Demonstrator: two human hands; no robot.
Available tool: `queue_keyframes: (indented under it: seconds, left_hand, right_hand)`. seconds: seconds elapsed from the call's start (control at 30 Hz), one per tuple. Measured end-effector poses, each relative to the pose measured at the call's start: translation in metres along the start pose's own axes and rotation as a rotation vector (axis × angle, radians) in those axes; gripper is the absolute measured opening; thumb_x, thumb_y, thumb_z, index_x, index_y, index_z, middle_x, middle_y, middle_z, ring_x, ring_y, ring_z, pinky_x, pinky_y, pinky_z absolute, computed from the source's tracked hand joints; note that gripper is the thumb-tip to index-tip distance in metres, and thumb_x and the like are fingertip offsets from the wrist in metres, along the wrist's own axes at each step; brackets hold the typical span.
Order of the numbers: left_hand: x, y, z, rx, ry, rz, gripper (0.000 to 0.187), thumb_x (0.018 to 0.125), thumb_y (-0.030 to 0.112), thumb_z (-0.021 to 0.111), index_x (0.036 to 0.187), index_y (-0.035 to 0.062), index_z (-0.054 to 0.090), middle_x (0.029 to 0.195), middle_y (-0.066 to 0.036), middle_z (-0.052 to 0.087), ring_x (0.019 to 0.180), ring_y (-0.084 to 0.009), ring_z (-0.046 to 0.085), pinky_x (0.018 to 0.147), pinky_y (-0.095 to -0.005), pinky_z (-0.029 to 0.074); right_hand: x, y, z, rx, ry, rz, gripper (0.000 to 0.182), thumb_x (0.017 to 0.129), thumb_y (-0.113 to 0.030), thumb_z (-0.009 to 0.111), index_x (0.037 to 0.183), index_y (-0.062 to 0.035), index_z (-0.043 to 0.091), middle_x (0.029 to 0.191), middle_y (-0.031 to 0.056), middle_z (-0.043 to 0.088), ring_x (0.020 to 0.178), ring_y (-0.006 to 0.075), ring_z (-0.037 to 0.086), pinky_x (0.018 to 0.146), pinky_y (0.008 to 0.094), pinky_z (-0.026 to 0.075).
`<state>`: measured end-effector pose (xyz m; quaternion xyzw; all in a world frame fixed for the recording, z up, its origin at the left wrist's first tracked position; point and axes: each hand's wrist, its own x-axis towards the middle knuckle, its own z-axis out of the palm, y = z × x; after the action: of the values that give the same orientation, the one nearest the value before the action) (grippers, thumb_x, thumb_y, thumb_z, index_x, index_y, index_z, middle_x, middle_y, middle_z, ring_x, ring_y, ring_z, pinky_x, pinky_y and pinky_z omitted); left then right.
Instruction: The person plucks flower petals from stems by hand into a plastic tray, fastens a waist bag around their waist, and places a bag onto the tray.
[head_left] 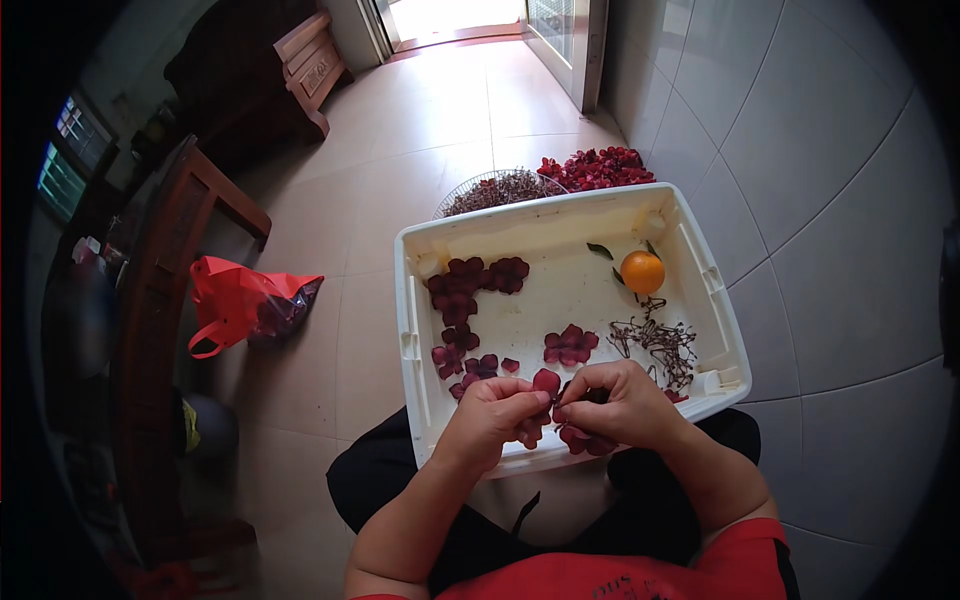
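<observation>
Over the near edge of a white plastic bin (715, 290), my two hands meet around a dark red flower (546, 381). My left hand (490, 415) pinches its petals between thumb and fingers. Close beside it, my right hand (625, 400) is closed at the flower's middle, with more dark red petals (585, 441) showing below its fingers. Whether these petals are one piece is partly hidden. Inside the bin, a flat red blossom (571, 346) lies just beyond my hands, and several others (457, 300) line the left side. Thin brown stems (660, 345) are heaped at the right.
An orange (642, 272) with green leaves sits in the bin's far right corner. Beyond the bin are a round basket (500, 192) of stems and a pile of red flowers (597, 169). A red bag (235, 300) stands on the floor by a wooden table (170, 270). Tiled wall rises at right.
</observation>
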<state>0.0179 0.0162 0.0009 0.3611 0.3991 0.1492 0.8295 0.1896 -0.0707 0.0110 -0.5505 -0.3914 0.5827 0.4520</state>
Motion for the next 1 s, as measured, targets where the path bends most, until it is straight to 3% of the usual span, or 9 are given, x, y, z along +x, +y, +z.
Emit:
queue_keyframes:
  seconds: [0.17,0.5,0.67,0.83,0.97,1.0]
  left_hand:
    - [-0.001,-0.002,0.001,-0.019,-0.005,0.006,0.008,0.083,0.006,0.064,0.083,-0.0021,0.064,0.068,-0.010,0.061,0.049,-0.0123,0.051,0.047,-0.0213,0.044]
    - [-0.006,-0.001,0.006,-0.020,-0.010,0.034,0.008,0.083,0.004,0.063,0.086,-0.0031,0.066,0.068,-0.011,0.062,0.050,-0.0136,0.053,0.047,-0.0225,0.046]
    - [-0.009,-0.002,0.008,-0.009,-0.009,0.049,0.008,0.084,0.005,0.063,0.085,-0.0032,0.064,0.069,-0.010,0.062,0.051,-0.0113,0.051,0.048,-0.0211,0.043]
    - [-0.011,-0.005,0.011,0.128,0.002,0.152,0.009,0.084,0.005,0.062,0.087,-0.0034,0.065,0.070,-0.009,0.063,0.052,-0.0103,0.051,0.049,-0.0204,0.042]
    - [-0.026,0.001,0.029,0.786,0.185,0.481,0.010,0.079,-0.001,0.062,0.088,-0.0024,0.066,0.072,-0.008,0.064,0.056,-0.0154,0.057,0.053,-0.0241,0.045]
    - [-0.024,-0.002,0.030,0.786,0.184,0.482,0.010,0.079,-0.001,0.062,0.088,-0.0024,0.066,0.072,-0.008,0.064,0.056,-0.0154,0.057,0.053,-0.0241,0.045]
  right_hand:
    - [-0.004,-0.005,0.004,0.039,0.070,0.080,0.004,0.074,-0.001,0.063,0.074,0.0022,0.064,0.061,0.0039,0.062,0.048,0.0065,0.051,0.044,0.0173,0.038]
    - [-0.008,-0.011,0.012,-0.127,0.181,-0.008,0.004,0.072,-0.001,0.059,0.071,0.0021,0.062,0.059,0.0048,0.061,0.044,0.0063,0.048,0.040,0.0185,0.037]
    - [-0.009,-0.001,0.019,-0.258,0.275,-0.151,0.004,0.072,-0.001,0.059,0.068,0.0012,0.061,0.058,0.0051,0.061,0.041,0.0072,0.046,0.038,0.0202,0.037]
    - [-0.004,0.017,0.022,-0.470,0.376,-0.363,0.005,0.070,0.000,0.061,0.066,-0.0010,0.059,0.059,0.0053,0.059,0.040,0.0112,0.045,0.038,0.0237,0.036]
    - [-0.001,0.021,0.028,-0.822,0.510,-0.613,0.006,0.069,-0.005,0.062,0.069,-0.0051,0.055,0.065,0.0066,0.052,0.047,0.0201,0.045,0.041,0.0295,0.037]
    - [-0.002,0.021,0.028,-0.823,0.510,-0.613,0.006,0.069,-0.005,0.062,0.069,-0.0051,0.055,0.065,0.0066,0.052,0.047,0.0201,0.045,0.041,0.0295,0.037]
